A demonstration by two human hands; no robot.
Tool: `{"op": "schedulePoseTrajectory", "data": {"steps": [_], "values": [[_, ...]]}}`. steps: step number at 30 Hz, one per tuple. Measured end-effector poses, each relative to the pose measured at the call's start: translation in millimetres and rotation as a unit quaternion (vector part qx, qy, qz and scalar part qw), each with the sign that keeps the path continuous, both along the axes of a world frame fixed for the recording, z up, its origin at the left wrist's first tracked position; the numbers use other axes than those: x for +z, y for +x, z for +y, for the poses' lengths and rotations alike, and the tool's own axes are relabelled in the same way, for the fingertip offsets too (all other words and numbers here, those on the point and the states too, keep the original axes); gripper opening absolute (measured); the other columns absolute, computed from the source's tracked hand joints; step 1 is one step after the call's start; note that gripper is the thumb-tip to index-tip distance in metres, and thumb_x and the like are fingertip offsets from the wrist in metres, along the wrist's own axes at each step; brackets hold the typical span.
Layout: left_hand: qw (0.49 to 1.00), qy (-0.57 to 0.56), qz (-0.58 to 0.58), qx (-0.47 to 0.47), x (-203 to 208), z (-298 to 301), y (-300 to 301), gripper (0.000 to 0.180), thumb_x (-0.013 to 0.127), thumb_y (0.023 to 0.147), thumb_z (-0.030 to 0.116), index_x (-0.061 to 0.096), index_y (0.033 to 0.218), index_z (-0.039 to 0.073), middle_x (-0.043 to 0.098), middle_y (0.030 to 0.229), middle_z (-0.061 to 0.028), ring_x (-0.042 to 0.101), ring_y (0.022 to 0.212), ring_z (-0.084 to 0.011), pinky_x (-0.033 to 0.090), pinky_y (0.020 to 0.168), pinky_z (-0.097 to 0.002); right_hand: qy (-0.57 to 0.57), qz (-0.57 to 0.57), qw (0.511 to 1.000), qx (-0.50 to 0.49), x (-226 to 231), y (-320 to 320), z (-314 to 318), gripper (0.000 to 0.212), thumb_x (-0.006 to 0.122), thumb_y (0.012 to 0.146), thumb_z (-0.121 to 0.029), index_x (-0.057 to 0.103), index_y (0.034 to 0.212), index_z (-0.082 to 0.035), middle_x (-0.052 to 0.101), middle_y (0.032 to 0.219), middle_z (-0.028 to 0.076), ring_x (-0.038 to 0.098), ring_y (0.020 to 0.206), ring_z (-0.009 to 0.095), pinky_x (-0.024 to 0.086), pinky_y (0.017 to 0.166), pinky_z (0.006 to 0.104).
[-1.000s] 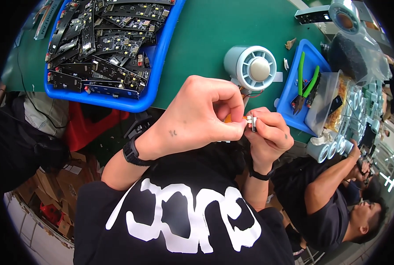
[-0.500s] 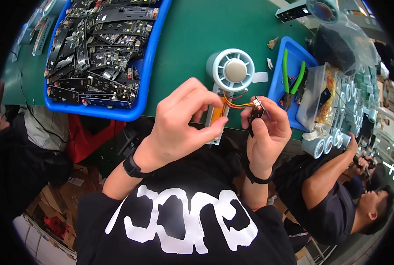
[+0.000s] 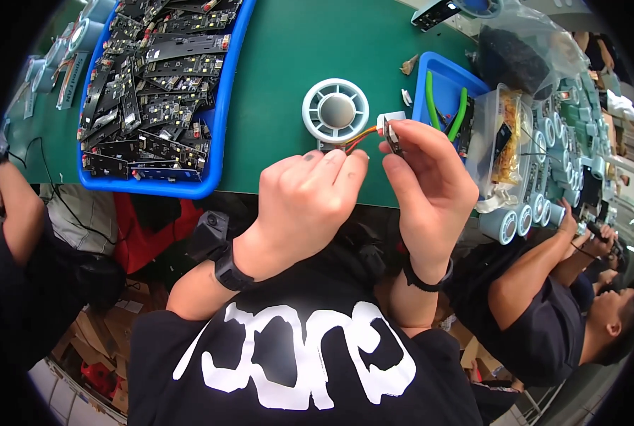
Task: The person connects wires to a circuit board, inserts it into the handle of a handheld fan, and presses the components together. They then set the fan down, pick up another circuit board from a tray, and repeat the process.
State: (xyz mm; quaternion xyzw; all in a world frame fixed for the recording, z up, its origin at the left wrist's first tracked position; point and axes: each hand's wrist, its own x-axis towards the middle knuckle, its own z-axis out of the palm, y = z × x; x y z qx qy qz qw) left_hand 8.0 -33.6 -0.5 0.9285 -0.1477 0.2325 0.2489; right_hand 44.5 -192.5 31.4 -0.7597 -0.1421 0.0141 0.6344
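Note:
My right hand point(image 3: 434, 188) holds a small black circuit board point(image 3: 392, 138) on edge between thumb and fingers. Thin red, orange and yellow wires point(image 3: 363, 133) run from the board's connector toward a light-blue handheld fan point(image 3: 335, 111). My left hand point(image 3: 310, 188) is closed, its fingertips pinched at the wires just below the fan's round head. The fan lies on the green table with its grille up. Its handle is mostly hidden behind my left hand.
A blue tray point(image 3: 225, 106) heaped with black circuit boards stands at the left. On the right, green-handled pliers point(image 3: 459, 113) lie in a smaller blue tray point(image 3: 422, 74), beside a clear container point(image 3: 482, 153) and several fans. People sit on both sides.
My left hand has gone from spread fingers beside the orange part in the fan's handle to a pinch at the wires. The board has turned more edge-on in my right hand. The view has shifted.

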Motion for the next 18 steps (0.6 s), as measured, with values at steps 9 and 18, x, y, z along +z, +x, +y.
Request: {"op": "schedulePoseTrajectory", "data": {"steps": [9,18], "values": [[0.983,-0.153,-0.016,-0.095,-0.4,21.7,4.1,0.018,0.079,0.076,0.004,0.066,0.089,0.005,0.059,0.067,-0.0040,0.062,0.057,-0.0210,0.048,0.051,-0.0314,0.113,0.078,0.988,-0.077,-29.6,-32.5,4.6,0.034,0.064,0.088,0.014,0.061,0.122,0.008,0.065,0.117,0.015,0.066,0.103,0.020,0.055,0.087,0.0300],[0.974,-0.189,-0.036,-0.122,-13.2,18.3,5.7,0.018,0.079,0.074,-0.002,0.069,0.088,0.002,0.058,0.063,-0.0046,0.055,0.050,-0.0200,0.042,0.046,-0.0309,0.091,-0.021,0.995,-0.044,-51.9,-49.8,-6.1,0.036,0.069,0.083,0.015,0.067,0.118,0.005,0.063,0.119,0.018,0.067,0.101,0.021,0.056,0.084,0.0283]]}}
